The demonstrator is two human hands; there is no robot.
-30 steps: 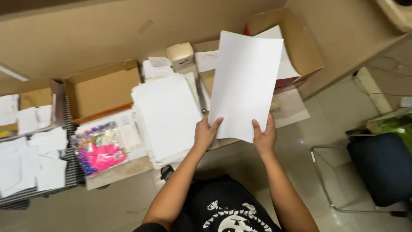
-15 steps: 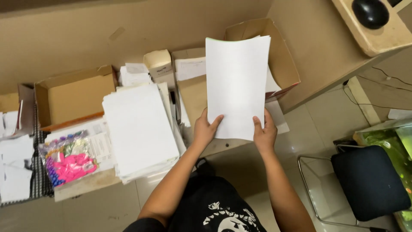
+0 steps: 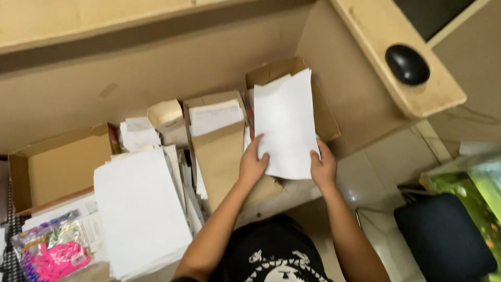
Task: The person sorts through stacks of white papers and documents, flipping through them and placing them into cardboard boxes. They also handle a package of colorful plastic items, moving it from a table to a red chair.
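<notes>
Both hands, left hand & right hand, pinch white paper sheet btwn thumbs & fingers, over open brown cardboard box.

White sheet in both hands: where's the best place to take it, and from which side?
Take the white sheet by its near bottom corners, from the person's side, as the left hand and right hand do; its far end lies over the open cardboard box.
</notes>
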